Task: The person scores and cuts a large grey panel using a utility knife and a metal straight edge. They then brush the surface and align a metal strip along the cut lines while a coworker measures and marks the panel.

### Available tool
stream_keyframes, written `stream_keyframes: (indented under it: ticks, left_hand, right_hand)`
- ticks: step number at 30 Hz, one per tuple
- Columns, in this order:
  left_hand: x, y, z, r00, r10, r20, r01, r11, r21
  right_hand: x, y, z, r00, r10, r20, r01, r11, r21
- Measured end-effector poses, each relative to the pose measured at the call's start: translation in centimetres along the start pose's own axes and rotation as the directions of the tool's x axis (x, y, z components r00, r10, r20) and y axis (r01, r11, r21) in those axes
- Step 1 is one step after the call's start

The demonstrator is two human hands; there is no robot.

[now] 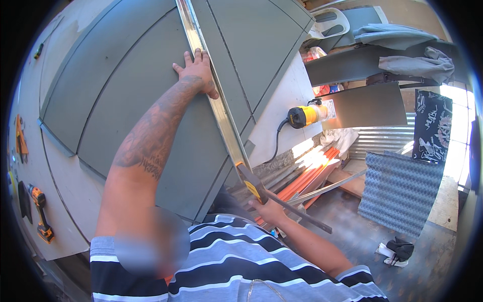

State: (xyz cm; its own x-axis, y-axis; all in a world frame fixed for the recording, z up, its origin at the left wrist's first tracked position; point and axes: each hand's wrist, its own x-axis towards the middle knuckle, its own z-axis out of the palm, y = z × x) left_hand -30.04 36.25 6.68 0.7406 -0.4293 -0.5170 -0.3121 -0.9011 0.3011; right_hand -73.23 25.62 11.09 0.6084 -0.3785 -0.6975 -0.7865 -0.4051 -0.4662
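My left hand (198, 73) lies with spread fingers on a long silvery metal profile (225, 117), pressing it from above. That profile runs from the far edge down toward me across a dark grey panel (146, 95) with grooves cut in it. At the profile's near end is a dark bar clamp (254, 187) with a yellow label and a long steel bar. My right hand (270, 209) is closed round the clamp, its fingers partly hidden. Whether the clamp is tight on the profile I cannot tell.
A yellow and black corded trim router (304, 116) lies on the white table (274, 118), right of the panel. To the left are an orange cordless drill (41, 214) and an orange tool (20, 136). Orange tubes (314, 168) and a grey ridged mat (400, 191) are at the right.
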Motion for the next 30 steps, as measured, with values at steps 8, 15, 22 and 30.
stream_keyframes:
  ticks: [8,15,22,30]
  left_hand:
    - [0.1,0.2,0.2,1.0,-0.012,-0.01,0.012,1.0,0.024]
    - [-0.1,0.3,-0.4,1.0,-0.023,0.009,0.023,0.999,0.033]
    - [0.4,0.7,-0.2,0.999,-0.031,0.021,0.03,0.999,0.035]
    - [0.3,0.7,0.1,1.0,-0.026,0.004,0.025,0.999,0.033]
  right_hand:
    - [-0.7,-1.0,0.5,0.997,0.071,-0.04,-0.066,0.992,0.109]
    - [0.5,1.4,-0.2,0.993,0.05,0.109,-0.055,0.998,0.043]
    - [1.0,3.3,0.0,0.992,-0.09,0.09,0.087,0.996,0.033]
    - [0.5,1.0,0.3,0.987,0.141,0.082,-0.144,0.989,0.023]
